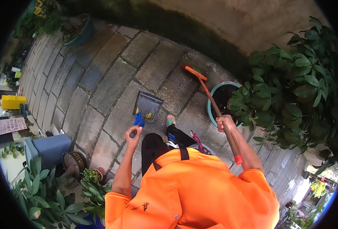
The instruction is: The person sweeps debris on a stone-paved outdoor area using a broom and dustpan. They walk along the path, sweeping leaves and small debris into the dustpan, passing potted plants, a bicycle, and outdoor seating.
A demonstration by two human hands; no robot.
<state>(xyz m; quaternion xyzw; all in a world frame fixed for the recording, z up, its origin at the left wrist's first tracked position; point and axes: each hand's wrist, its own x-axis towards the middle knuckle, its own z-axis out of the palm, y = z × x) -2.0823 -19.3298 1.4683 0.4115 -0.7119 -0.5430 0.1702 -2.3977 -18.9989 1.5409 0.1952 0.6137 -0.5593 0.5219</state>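
Head view shows us standing on a paved floor (pixel 112 89) of long grey-brown stone slabs, with dark joints between them and damp-looking dark patches at the far left. The fingers of our left hand (pixel 134 135) are wrapped round the end of the dustpan's handle; the grey dustpan (pixel 150 100) lies ahead of us, with a few yellowish leaves (pixel 150 115) in it and something blue (pixel 139 120) at the handle. The fingers of our right hand (pixel 225 123) are curled tight round the shaft of a long broom (pixel 209 94), whose orange head rests out on the far right slabs, near the wall. That wall (pixel 249 23) is tan, with a dark mossy band at its foot. On our right stands a round green pot (pixel 211 110) of dark soil, just beside a big leafy plant (pixel 302 87). Far left is a blue-green planter (pixel 85 32); nearer on the left come a yellow box (pixel 13 102), a pink sign (pixel 9 126), a grey bin (pixel 52 150), a dark round tub (pixel 72 162) and more leafy plants (pixel 39 189). Our shirt (pixel 203 187) is bright orange, and our trousers (pixel 153 147) are black.
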